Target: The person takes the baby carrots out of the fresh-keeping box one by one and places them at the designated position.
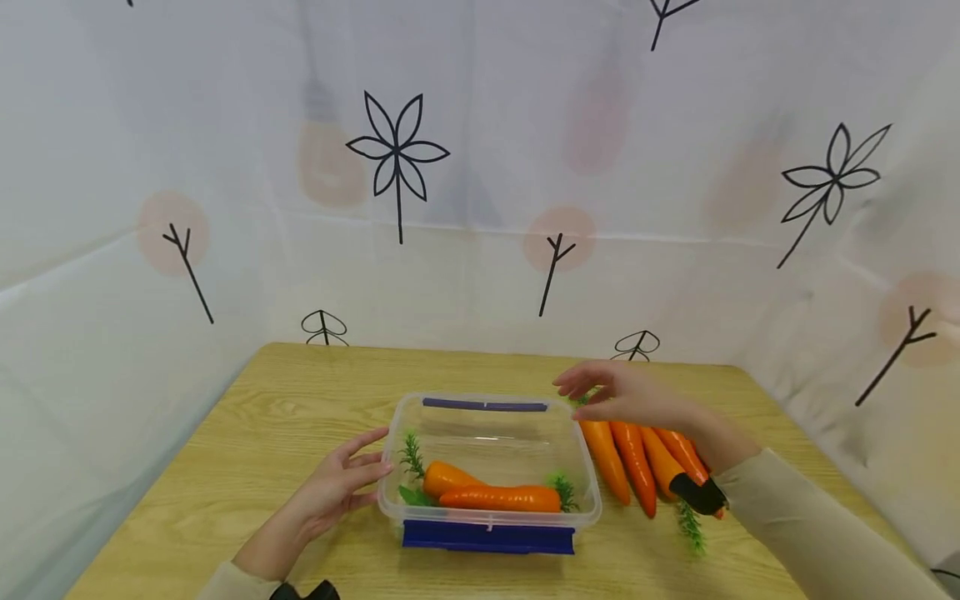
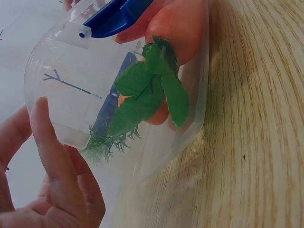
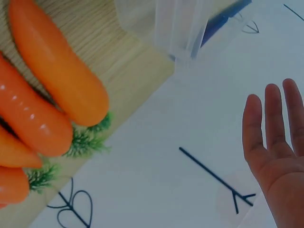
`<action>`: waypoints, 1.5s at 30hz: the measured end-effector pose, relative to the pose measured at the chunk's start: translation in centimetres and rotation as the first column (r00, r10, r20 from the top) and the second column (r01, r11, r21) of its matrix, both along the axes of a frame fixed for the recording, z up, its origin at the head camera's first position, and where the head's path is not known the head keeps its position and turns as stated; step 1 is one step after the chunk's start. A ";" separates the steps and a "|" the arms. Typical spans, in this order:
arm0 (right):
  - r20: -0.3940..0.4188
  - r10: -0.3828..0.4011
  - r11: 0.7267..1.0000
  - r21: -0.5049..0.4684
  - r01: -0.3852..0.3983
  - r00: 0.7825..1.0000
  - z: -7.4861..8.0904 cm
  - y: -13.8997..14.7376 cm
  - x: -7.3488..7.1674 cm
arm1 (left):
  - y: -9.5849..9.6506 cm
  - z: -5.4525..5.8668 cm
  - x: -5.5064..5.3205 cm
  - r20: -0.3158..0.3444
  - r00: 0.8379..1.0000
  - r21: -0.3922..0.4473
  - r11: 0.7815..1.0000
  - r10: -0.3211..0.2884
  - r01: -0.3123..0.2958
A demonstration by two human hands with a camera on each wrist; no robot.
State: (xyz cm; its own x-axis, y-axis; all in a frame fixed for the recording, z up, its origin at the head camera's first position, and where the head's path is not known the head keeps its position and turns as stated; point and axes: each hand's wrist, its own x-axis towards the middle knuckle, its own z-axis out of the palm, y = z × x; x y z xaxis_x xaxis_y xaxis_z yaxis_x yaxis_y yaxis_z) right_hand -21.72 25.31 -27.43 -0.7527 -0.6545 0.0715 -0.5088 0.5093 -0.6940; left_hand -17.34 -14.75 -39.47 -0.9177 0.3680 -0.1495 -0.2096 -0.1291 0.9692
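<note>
A clear plastic container (image 1: 487, 450) with blue clips stands lidless on the table. Inside it, along the near wall, lie orange toy carrots (image 1: 501, 498) with green leafy tops (image 2: 142, 90). My left hand (image 1: 341, 483) is at the container's left side, its fingertips touching the outer wall near the rim; the fingers are relaxed, not wrapped round it. Above the container's far right corner hovers my right hand (image 1: 630, 396), fingers spread and holding nothing. Several more carrots (image 1: 633, 458) lie side by side right of the container, partly hidden in the head view by the right hand and forearm.
The wooden table (image 1: 247, 450) carries the container and the loose carrots. A white curtain (image 1: 480, 283) with black plant drawings rises behind the table and along its sides. Black bands (image 1: 697, 493) sit on both wrists.
</note>
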 end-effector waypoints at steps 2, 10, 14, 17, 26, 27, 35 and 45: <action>0.040 0.022 1.000 -0.002 -0.022 0.999 -0.1 -0.7 0.0 | 0.0 0.0 0.0 0.001 1.000 0.002 1.000 -0.003 0.003; 0.083 0.166 0.983 0.061 -0.171 0.983 -0.5 -3.7 -0.4 | -0.1 0.3 0.2 0.006 1.000 -0.012 1.000 0.004 -0.004; 0.093 0.223 0.969 0.087 -0.231 0.970 -0.8 -5.0 -0.6 | -0.1 0.2 0.1 0.011 1.000 -0.008 1.000 -0.003 0.003; 0.109 0.266 0.955 0.105 -0.277 0.958 -1.2 -5.9 -0.6 | -0.1 0.1 0.1 0.013 1.000 -0.008 1.000 -0.003 0.004; 0.243 0.317 0.909 0.197 -0.366 0.917 -2.8 -7.7 0.2 | 0.0 0.1 0.0 0.009 1.000 -0.005 1.000 0.002 -0.002; 0.251 0.323 0.906 0.199 -0.375 0.913 -3.0 -7.8 0.3 | 0.0 0.1 0.0 0.010 1.000 -0.004 1.000 0.004 -0.004; 0.340 0.373 0.871 0.193 -0.452 0.863 -4.0 -8.1 0.5 | 0.0 0.2 0.1 0.013 1.000 -0.006 1.000 0.010 -0.010; 0.466 0.385 0.812 0.240 -0.532 0.797 -5.1 -7.8 -0.3 | 0.1 0.2 0.0 0.014 1.000 -0.007 1.000 0.012 -0.012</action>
